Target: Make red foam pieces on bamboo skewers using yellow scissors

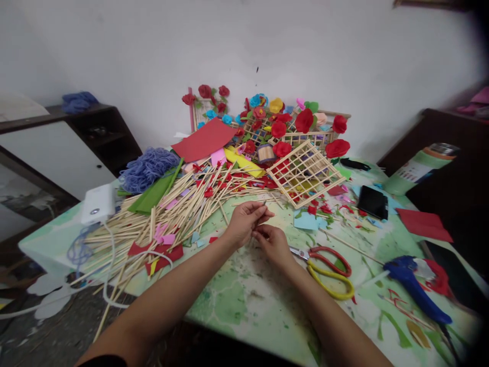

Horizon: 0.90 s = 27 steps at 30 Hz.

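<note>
My left hand (244,221) and my right hand (272,242) meet at the middle of the green patterned table (244,300). Both are closed in a pinch around a thin stick or some small thing I cannot name, its tip showing near the left fingertips. A big heap of thin wooden sticks (160,214) lies just left of my hands. Scissors with red and yellow handles (328,267) lie right of my right hand.
A wooden lattice frame (305,173) and frames with red paper flowers (275,125) stand at the back. Red paper (204,138), green paper (153,193) and blue yarn (147,167) lie back left. A blue glue gun (414,285), black phone (372,201), white power bank (98,203).
</note>
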{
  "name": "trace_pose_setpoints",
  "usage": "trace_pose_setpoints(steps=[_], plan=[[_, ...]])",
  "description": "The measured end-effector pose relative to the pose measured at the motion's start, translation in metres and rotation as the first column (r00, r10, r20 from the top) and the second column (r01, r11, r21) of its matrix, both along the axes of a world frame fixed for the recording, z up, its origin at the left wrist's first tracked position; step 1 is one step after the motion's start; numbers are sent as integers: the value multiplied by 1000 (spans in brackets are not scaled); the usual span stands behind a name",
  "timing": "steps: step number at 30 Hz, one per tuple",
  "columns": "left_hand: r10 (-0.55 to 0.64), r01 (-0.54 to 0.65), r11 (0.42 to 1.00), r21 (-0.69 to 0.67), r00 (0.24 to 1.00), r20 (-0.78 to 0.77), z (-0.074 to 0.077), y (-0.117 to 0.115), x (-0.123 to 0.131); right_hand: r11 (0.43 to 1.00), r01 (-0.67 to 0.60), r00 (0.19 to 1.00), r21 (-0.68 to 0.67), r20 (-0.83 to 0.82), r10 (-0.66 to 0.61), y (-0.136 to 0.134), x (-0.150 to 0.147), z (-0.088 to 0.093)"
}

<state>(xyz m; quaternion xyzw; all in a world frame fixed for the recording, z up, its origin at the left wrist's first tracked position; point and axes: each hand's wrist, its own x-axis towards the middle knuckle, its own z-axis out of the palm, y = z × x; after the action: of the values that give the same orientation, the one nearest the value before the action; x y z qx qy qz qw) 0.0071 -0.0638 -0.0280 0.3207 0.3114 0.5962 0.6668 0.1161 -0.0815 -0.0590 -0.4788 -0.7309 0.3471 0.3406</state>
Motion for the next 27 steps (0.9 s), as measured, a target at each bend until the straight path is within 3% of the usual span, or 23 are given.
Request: trace_pose_setpoints(steps=[7,9,12,17,20,22,27], plan=[[37,-36,999,-21,999,10,0,4,-5,979,-74,979,-188,-199,36,-5,-7,-4],[44,-43,999,14,999,-22,2,3,-7,989,-37,991,-143,-130,18,-7,-5,0],[51,-35,993,113,988,-145,9,0,-10,998,42,997,42,69,-45,-8,4,10],[134,0,953,304,897,-421,17,-4,-15,945,69,924,320,336,-182,-6,23,24],[191,4,935,354,835,-515,12,0,-16,955,35,891,293,425,-163,-2,27,22],[187,6,937,348,836,-516,7,3,-15,969,29,882,247,449,-141,0,27,18],[201,1,931,366,835,-513,-1,8,-15,984,38,926,171,363,-99,4,25,7]])
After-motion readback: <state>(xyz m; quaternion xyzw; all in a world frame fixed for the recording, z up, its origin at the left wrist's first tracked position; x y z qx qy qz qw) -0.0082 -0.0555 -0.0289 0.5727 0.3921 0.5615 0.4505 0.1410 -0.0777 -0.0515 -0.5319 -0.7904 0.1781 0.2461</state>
